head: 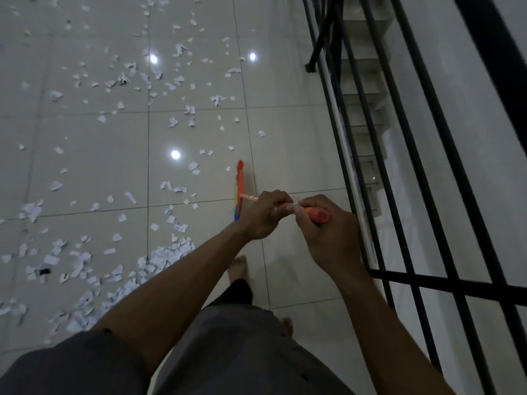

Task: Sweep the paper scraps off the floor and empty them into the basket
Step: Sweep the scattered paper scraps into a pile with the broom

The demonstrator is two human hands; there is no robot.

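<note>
I hold a broom with an orange handle in both hands. My left hand grips the handle lower down, and my right hand grips its red top end. The broom head, orange with yellow and blue bristles, stands edge-on on the tiled floor in front of my hands. White paper scraps lie scattered over the tiles to the left and ahead. A denser heap of scraps sits at my lower left. No basket is in view.
A black metal railing runs along the right side, with a stairwell dropping behind it. My bare feet stand on the tiles just behind the broom. Ceiling lights reflect as bright spots on the glossy floor.
</note>
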